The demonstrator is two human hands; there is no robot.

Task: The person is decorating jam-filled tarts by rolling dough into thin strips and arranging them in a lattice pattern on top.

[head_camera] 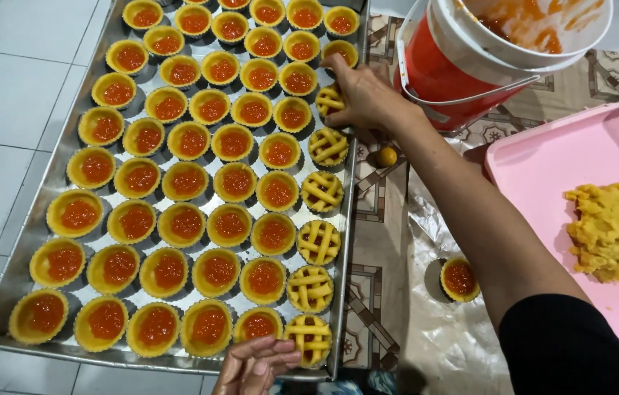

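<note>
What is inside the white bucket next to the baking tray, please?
The bucket shows orange jam smeared on its inner wall, and red-orange colour shows through its side. The picture's top edge cuts off the opening, so the jam's level and the bottom cannot be seen.

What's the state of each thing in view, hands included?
Right hand: fingers on a lattice-topped tart, grip closed on it.
Left hand: open, at the tray near edge.
Lattice tarts: topped, one column.
Open jam tarts: filled, untopped.
Bucket: open, jam-smeared inside.
Dough: loose lump on pink tray.
Single tart: off tray, untopped.
</note>
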